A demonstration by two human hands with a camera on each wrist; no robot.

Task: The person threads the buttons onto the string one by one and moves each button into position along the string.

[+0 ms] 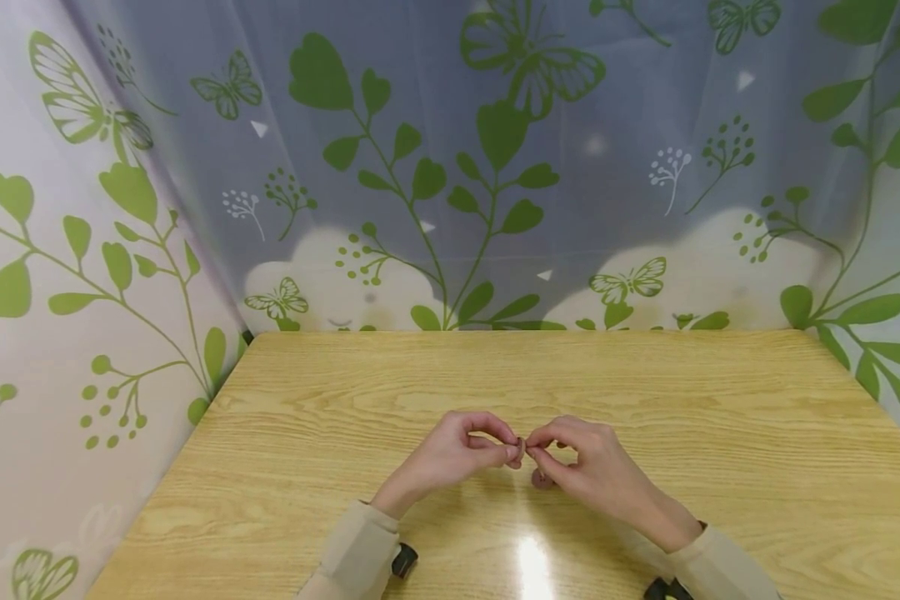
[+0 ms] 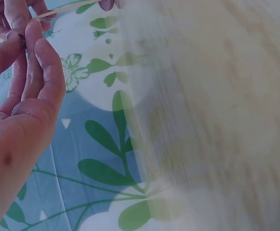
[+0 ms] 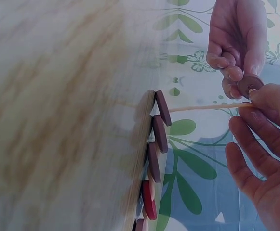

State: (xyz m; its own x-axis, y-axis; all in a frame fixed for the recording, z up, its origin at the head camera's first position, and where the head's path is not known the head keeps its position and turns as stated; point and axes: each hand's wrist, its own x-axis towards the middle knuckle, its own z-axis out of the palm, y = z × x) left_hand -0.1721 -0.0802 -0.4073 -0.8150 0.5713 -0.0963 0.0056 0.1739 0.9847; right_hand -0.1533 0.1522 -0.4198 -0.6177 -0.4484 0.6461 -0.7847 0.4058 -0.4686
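Pinching a small brown button [image 1: 521, 450] from both sides: left hand [image 1: 457, 454] at 9 o'clock of it, right hand [image 1: 592, 471] at 3 o'clock, fingertips meeting just above the wooden table [image 1: 720, 433]. Left hand: thumb and forefinger closed on the button's edge, other fingers curled loosely. Right hand: thumb and forefinger closed on a thin tan cord [image 3: 202, 107] right at the button's hole [image 3: 250, 85], remaining fingers spread loosely below.

Right wrist view: cord runs from the button toward 9 o'clock to a row of strung buttons [image 3: 156, 149], dark brown with one red, lying on the table edge-on to the camera. In the head view only a brownish blob [image 1: 542, 478] shows on the table at 6 o'clock of the pinch, just under the right fingers; can't resolve single buttons there.

Left wrist view is motion-blurred; left fingers [image 2: 38, 57] are together at the top left.

Leaf-and-butterfly curtain [image 1: 495, 167] stands behind the table at 12 o'clock and along the left side.
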